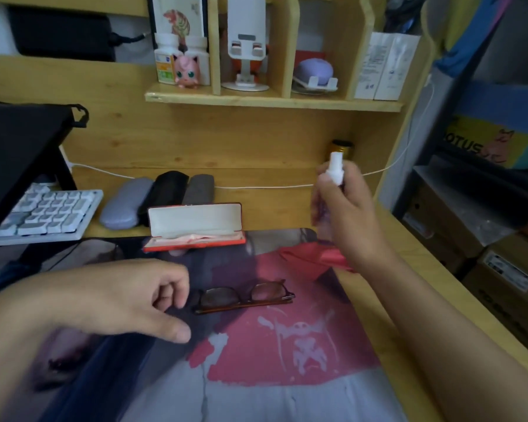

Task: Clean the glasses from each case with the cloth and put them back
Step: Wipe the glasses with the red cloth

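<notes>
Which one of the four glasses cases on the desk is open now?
The red case, nearest the glasses, with its pale lid raised. The lilac, black and grey cases behind it are closed.

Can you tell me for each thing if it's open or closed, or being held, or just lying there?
Red glasses case: open, lid up, no glasses inside.
Glasses: folded, lying on the desk mat, out of their case.
Spray bottle: held upright in the right hand.
Red cloth: crumpled on the mat, under the right hand.
Three cases at the back: closed, side by side.
Left hand: holds nothing, loosely curled beside the glasses.
</notes>
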`<state>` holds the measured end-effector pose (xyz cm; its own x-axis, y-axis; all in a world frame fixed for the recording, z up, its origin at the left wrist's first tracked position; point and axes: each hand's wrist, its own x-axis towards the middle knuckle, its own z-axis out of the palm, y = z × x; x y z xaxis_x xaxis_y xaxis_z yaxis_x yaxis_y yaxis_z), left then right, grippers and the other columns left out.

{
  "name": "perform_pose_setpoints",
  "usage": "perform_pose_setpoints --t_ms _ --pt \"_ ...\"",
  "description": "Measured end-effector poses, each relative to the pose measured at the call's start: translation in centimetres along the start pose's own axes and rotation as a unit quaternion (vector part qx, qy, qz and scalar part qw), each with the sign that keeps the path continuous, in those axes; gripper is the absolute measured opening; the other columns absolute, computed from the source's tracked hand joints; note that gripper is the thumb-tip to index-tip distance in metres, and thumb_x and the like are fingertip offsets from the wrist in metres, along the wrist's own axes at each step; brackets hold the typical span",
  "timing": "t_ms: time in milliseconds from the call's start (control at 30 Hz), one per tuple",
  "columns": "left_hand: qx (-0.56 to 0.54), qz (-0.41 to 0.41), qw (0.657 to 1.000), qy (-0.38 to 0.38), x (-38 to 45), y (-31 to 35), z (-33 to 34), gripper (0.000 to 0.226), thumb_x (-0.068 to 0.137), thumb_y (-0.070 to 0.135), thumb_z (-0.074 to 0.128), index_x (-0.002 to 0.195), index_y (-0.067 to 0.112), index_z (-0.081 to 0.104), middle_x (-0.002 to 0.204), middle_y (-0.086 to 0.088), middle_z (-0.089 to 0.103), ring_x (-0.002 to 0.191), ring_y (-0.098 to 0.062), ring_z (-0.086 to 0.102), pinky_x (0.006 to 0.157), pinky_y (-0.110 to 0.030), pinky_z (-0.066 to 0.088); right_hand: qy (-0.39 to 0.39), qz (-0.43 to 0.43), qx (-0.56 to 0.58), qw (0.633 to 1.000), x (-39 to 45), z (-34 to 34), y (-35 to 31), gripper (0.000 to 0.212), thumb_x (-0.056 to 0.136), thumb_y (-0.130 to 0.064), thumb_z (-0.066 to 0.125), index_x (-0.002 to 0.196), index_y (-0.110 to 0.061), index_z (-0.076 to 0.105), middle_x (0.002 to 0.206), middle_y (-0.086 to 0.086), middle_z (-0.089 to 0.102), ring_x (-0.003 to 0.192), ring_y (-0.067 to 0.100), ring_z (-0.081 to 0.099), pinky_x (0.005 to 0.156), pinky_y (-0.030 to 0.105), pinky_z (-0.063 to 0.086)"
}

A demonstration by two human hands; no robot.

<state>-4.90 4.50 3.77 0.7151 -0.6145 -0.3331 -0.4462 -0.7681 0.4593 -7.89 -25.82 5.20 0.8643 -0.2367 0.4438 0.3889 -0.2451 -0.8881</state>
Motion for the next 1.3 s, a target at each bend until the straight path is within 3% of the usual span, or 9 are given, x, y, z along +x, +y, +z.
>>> perform_pose_setpoints --t_ms 167,467,567,667,767,933,1100,1200,1300 --pt "0.037 0.034 0.997 0.052 1.2 1.3 1.1 0.026 0.080 0.053 0.078 0.076 0.030 0.066 0.061 0.019 0.059 0.057 -0.001 0.051 0.055 -0.017 0.038 -0.127 0.057 -0.095 0.986 -1.3 1.8 -0.2 0.024 0.095 -0.015 0.064 0.083 0.003 0.053 0.059 0.010 0.044 0.043 0.013 0.038 0.042 0.022 0.032" --pt "0.011 0.065 0.983 0.169 1.9 1.7 2.6 0.016 0.082 0.047 0.077 0.082 0.037 0.065 0.081 0.015 0.061 0.070 -0.007 0.055 0.065 -0.028 0.047 -0.093 0.151 -0.131 0.975 -0.5 0.2 1.0 0.025 0.094 -0.019 0.066 0.088 0.004 0.061 0.063 0.008 0.062 0.045 0.015 0.051 0.045 0.028 0.041" --pt "-0.019 0.104 0.973 0.204 1.9 2.0 2.5 0.013 0.086 0.039 0.076 0.076 0.034 0.068 0.075 0.008 0.064 0.073 -0.013 0.059 0.067 -0.032 0.050 -0.071 0.152 -0.121 0.978 -0.4 0.0 1.0 0.021 0.095 -0.018 0.065 0.089 0.001 0.062 0.060 0.003 0.062 0.047 0.015 0.052 0.047 0.029 0.043" --pt "-0.133 0.088 0.957 0.241 1.3 2.4 1.4 0.012 0.087 0.030 0.075 0.076 0.028 0.074 0.067 0.010 0.064 0.063 -0.007 0.057 0.060 -0.018 0.042 -0.022 0.104 -0.094 0.990 -0.4 0.0 0.7 0.015 0.094 -0.011 0.063 0.090 0.003 0.062 0.066 0.008 0.062 0.051 0.018 0.053 0.049 0.030 0.043" --pt "-0.309 0.025 0.916 0.253 1.2 2.1 0.7 0.017 0.088 0.015 0.074 0.071 0.013 0.073 0.055 0.003 0.051 0.053 -0.010 0.044 0.055 -0.025 0.035 0.020 0.024 -0.053 0.998 -0.6 -0.4 0.1 0.009 0.094 -0.007 0.063 0.091 0.002 0.064 0.067 0.013 0.056 0.049 0.016 0.053 0.048 0.027 0.045" --pt "-0.474 -0.052 0.853 0.212 0.9 1.6 -0.2 0.036 0.068 0.009 0.085 0.087 -0.015 0.065 0.055 -0.007 0.043 0.052 -0.016 0.036 0.046 -0.025 0.031 -0.131 -0.234 -0.210 0.940 -1.5 -0.3 0.4 0.007 0.091 -0.007 0.072 0.090 -0.011 0.077 0.084 0.004 0.062 0.075 0.014 0.064 0.067 0.030 0.049" --pt "-0.534 -0.062 0.825 0.173 0.7 1.8 -0.6 0.039 0.062 0.005 0.082 0.092 -0.012 0.065 0.055 -0.004 0.043 0.048 -0.013 0.036 0.043 -0.022 0.030 -0.177 -0.277 -0.396 0.857 -2.5 1.5 1.5 0.022 0.098 -0.039 0.052 0.100 -0.026 0.070 0.090 -0.006 0.053 0.067 0.021 0.058 0.051 0.038 0.048" --pt "-0.558 -0.067 0.814 0.144 0.8 2.2 -0.5 0.022 0.069 0.012 0.075 0.082 -0.001 0.063 0.057 -0.004 0.041 0.047 -0.012 0.036 0.043 -0.022 0.028 -0.157 -0.298 -0.454 0.825 -2.8 2.1 1.7 0.016 0.094 -0.030 0.058 0.105 -0.026 0.068 0.091 -0.004 0.053 0.063 0.027 0.059 0.045 0.034 0.045" --pt "-0.560 -0.068 0.816 0.125 0.6 2.1 -0.4 0.013 0.073 0.011 0.073 0.076 0.002 0.065 0.059 -0.004 0.042 0.048 -0.012 0.037 0.044 -0.023 0.028 -0.152 -0.290 -0.451 0.831 -2.6 1.9 1.7 0.014 0.092 -0.024 0.063 0.106 -0.026 0.067 0.092 -0.004 0.054 0.063 0.028 0.059 0.046 0.036 0.047"
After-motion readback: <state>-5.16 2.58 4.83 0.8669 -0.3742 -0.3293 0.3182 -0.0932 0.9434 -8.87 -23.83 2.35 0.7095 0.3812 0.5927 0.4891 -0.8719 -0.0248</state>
